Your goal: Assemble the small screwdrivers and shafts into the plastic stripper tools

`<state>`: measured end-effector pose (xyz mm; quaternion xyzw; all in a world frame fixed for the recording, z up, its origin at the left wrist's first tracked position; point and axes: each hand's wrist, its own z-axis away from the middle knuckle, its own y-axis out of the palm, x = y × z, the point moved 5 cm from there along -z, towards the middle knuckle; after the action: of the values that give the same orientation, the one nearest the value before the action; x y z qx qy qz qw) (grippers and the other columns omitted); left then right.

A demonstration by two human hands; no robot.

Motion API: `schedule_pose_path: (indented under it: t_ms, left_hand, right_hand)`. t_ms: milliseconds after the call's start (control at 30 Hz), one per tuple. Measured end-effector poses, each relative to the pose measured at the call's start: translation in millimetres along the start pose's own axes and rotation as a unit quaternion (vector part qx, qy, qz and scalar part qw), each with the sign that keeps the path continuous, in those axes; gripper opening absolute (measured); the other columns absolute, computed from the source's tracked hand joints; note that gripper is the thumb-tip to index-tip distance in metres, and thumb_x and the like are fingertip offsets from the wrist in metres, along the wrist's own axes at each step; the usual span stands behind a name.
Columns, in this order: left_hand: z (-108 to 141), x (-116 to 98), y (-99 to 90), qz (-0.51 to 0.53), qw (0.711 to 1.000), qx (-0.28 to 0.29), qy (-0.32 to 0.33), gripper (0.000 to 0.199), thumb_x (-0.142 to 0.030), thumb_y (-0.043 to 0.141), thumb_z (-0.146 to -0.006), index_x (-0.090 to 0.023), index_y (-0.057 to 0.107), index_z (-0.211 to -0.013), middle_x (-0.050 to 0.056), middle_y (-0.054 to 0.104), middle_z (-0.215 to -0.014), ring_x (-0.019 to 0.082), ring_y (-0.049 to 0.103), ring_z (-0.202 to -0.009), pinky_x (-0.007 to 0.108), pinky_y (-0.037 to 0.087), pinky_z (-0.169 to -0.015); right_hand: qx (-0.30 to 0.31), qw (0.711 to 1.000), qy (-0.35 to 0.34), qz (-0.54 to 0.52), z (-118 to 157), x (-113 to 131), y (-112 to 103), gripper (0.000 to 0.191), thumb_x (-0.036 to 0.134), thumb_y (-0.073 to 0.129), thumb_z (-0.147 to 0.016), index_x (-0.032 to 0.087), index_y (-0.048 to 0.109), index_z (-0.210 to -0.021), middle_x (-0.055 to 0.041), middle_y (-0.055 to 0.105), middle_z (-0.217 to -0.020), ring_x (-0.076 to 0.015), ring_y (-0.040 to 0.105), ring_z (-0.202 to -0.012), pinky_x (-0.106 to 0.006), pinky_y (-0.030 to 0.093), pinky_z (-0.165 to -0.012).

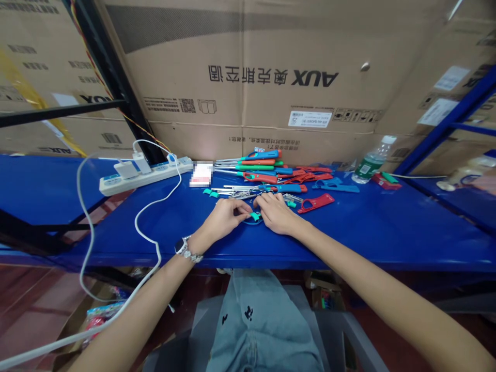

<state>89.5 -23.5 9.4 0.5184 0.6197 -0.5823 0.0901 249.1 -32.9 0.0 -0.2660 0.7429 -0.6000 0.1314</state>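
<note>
My left hand (pixel 228 218) is closed in a pinch at a small green plastic part (pixel 255 216) low over the blue shelf. From the other side my right hand (pixel 274 213) bends its fingers onto the same part; its fingertips are partly hidden. Thin wire or tube seems to loop just below the part. Behind the hands lie long-nosed gas lighters, among them a blue one (pixel 287 188) and a red-orange one (pixel 260 177). Metal rods and wires (pixel 242 195) lie right beyond the fingers. To the right rests a red lighter shell half (pixel 316 203).
A white power strip (pixel 149 174) with plugs and trailing white cable (pixel 149 219) occupies the left. Blue shell pieces (pixel 336 186), a water bottle (pixel 372 161) and a red box (pixel 386 181) stand right. A big cardboard box (pixel 267 51) walls the back.
</note>
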Motion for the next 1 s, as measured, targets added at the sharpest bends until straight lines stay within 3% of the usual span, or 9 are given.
schedule_pose_path:
  t_ms: [200, 400, 533, 733, 900, 1000]
  left_hand:
    - [0, 1, 1.5, 0.018, 1.0, 0.013, 0.018, 0.008, -0.012, 0.074, -0.085, -0.017, 0.076, -0.09, 0.003, 0.08, -0.088, 0.016, 0.075, -0.078, 0.03, 0.06, -0.081]
    - [2, 3, 2.0, 0.008, 0.998, 0.005, 0.055, 0.009, -0.011, 0.073, -0.086, -0.016, 0.075, -0.092, 0.004, 0.078, -0.09, 0.015, 0.073, -0.078, 0.029, 0.059, -0.077]
    - [1, 2, 1.9, -0.015, 0.996, 0.004, 0.083, 0.01, -0.009, 0.072, -0.086, -0.016, 0.074, -0.092, 0.004, 0.076, -0.089, 0.016, 0.071, -0.08, 0.029, 0.056, -0.077]
    - [2, 1, 1.2, -0.039, 0.994, 0.011, 0.102, 0.014, -0.008, 0.068, -0.086, -0.018, 0.072, -0.096, 0.003, 0.074, -0.091, 0.018, 0.069, -0.087, 0.031, 0.055, -0.081]
    - [6, -2, -1.0, -0.126, 0.987, 0.025, 0.098, 0.022, -0.015, 0.066, -0.085, -0.019, 0.07, -0.107, 0.008, 0.069, -0.112, 0.023, 0.067, -0.099, 0.037, 0.055, -0.084]
    - [2, 1, -2.5, -0.148, 0.984, 0.058, 0.075, 0.02, -0.018, 0.066, -0.087, -0.019, 0.073, -0.105, 0.008, 0.07, -0.107, 0.022, 0.068, -0.091, 0.036, 0.054, -0.079]
  right_hand:
    - [-0.015, 1.0, -0.001, -0.016, 0, -1, 2, 0.025, 0.009, 0.038, -0.094, 0.018, 0.056, -0.107, -0.0107, 0.064, -0.109, -0.0261, 0.053, -0.101, -0.039, 0.031, -0.087]
    - [-0.103, 0.99, -0.008, -0.092, 2, 2, -13, 0.007, 0.02, 0.052, -0.094, 0.02, 0.058, -0.098, -0.0062, 0.063, -0.101, -0.0239, 0.053, -0.098, -0.037, 0.034, -0.087]
    - [-0.092, 0.99, -0.03, -0.104, 5, 10, -18, 0.003, 0.022, 0.062, -0.089, 0.02, 0.062, -0.09, -0.0032, 0.061, -0.094, -0.0203, 0.056, -0.089, -0.035, 0.036, -0.083]
    - [-0.085, 0.992, -0.001, -0.098, 10, 14, -18, 0.007, 0.025, 0.07, -0.088, 0.02, 0.066, -0.091, -0.0014, 0.062, -0.086, -0.019, 0.058, -0.086, -0.034, 0.038, -0.081]
    - [-0.08, 0.985, 0.031, -0.15, 12, 17, -13, 0.007, 0.017, 0.068, -0.086, 0.018, 0.063, -0.08, -0.0005, 0.057, -0.081, -0.014, 0.053, -0.071, -0.028, 0.038, -0.068]
    - [-0.1, 0.977, 0.029, -0.186, 13, 16, -10, 0.008, 0.014, 0.066, -0.085, 0.017, 0.066, -0.092, 0.0006, 0.056, -0.079, -0.0133, 0.053, -0.069, -0.027, 0.04, -0.067]
